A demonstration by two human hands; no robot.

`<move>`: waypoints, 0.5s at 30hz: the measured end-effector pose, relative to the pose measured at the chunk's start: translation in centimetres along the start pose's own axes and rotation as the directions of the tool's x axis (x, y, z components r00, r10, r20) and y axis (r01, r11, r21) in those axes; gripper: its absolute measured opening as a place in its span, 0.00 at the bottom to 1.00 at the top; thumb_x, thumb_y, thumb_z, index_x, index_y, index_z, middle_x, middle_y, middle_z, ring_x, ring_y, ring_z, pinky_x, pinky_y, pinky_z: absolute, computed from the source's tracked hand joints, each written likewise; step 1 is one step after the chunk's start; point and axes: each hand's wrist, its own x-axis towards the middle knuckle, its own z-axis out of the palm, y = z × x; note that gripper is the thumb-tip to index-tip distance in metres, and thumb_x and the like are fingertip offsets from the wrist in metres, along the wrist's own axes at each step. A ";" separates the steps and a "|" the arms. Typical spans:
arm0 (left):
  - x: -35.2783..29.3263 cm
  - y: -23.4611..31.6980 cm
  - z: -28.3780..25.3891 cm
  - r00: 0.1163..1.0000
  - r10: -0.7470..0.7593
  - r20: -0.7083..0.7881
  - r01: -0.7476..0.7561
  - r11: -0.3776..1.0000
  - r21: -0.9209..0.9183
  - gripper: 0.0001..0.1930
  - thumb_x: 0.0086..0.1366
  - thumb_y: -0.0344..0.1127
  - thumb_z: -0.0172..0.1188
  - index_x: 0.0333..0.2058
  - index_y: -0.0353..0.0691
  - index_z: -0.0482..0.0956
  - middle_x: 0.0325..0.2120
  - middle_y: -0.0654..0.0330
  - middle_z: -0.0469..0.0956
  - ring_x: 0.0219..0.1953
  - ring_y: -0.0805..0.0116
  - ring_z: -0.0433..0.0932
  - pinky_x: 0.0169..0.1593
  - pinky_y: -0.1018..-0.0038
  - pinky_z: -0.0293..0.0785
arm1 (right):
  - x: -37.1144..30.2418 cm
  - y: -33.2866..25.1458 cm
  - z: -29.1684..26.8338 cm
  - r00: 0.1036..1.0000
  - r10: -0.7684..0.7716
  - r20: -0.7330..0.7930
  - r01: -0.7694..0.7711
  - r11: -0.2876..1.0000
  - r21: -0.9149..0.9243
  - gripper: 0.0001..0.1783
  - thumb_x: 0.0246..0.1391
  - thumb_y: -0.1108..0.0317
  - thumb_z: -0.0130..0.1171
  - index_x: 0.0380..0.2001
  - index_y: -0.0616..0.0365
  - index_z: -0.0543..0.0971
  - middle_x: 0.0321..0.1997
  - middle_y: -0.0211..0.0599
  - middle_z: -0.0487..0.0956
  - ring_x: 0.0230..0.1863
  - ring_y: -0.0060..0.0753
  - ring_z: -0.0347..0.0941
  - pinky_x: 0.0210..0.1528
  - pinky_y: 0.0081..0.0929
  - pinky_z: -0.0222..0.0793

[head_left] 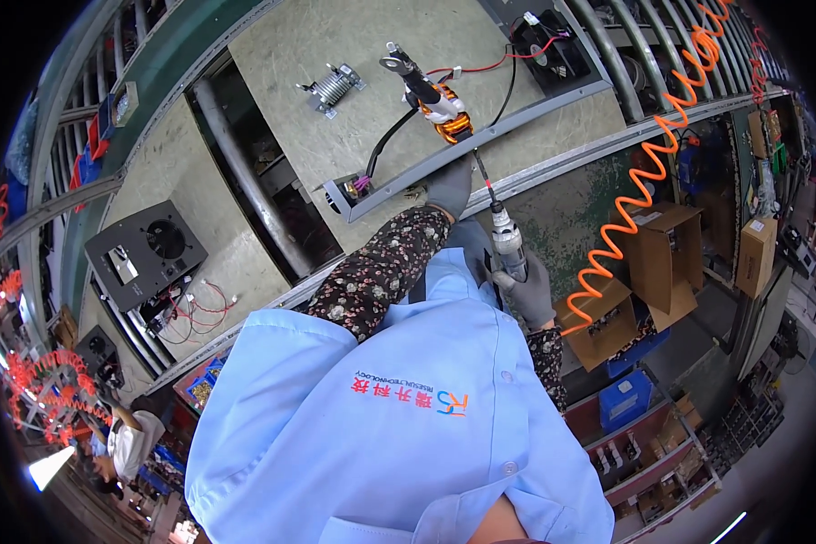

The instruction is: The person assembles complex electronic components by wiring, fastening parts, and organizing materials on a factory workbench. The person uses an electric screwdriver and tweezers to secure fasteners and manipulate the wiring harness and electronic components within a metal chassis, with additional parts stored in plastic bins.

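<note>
My right hand (528, 288), in a grey glove, is wrapped around a power screwdriver (506, 238). Its long bit runs up to the near edge of a grey metal chassis panel (526, 116). Against that same edge is my left hand (451, 189), also gloved, with its fingers hidden. Just beyond the edge stands an orange-wound coil (451, 125) with white wrapping. A thick black cable (392, 138) loops beside it toward a socket with purple wires (361, 184). At the chassis's right end sits a black fan (553, 62) with red and black leads.
A small finned metal part (334, 88) lies on the bench (281, 45). Further left is a black fan housing (145, 252) with loose wires. An orange coiled hose (627, 208) hangs at right, near open cardboard boxes (666, 258) and a blue bin (626, 399). Another person (131, 444) is at lower left.
</note>
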 end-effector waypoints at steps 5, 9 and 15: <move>-0.4 0.7 -0.5 0.971 0.076 -0.228 -0.054 0.993 0.101 0.11 0.50 0.29 0.47 0.34 0.36 0.70 0.24 0.50 0.72 0.28 0.55 0.72 0.32 0.64 0.68 | -0.2 -0.2 0.1 1.000 -0.009 -0.015 0.010 0.997 0.075 0.24 0.32 0.63 0.64 0.35 0.63 0.70 0.28 0.34 0.73 0.29 0.23 0.68 0.33 0.21 0.64; -0.5 1.4 -1.0 0.987 -0.049 -0.152 0.064 0.994 0.094 0.11 0.51 0.28 0.46 0.34 0.36 0.69 0.22 0.51 0.72 0.25 0.55 0.73 0.29 0.65 0.69 | 0.0 0.4 -0.1 0.999 0.032 0.034 -0.035 0.996 0.082 0.25 0.33 0.63 0.64 0.36 0.64 0.69 0.30 0.34 0.73 0.30 0.23 0.68 0.34 0.21 0.64; -4.1 5.1 -16.0 0.948 0.012 0.317 0.155 0.854 -0.497 0.08 0.54 0.34 0.51 0.32 0.38 0.70 0.23 0.49 0.73 0.27 0.57 0.74 0.31 0.69 0.69 | 0.1 0.6 0.1 0.999 0.029 0.029 -0.034 0.982 0.184 0.25 0.33 0.66 0.62 0.37 0.64 0.69 0.31 0.36 0.73 0.30 0.24 0.68 0.34 0.22 0.64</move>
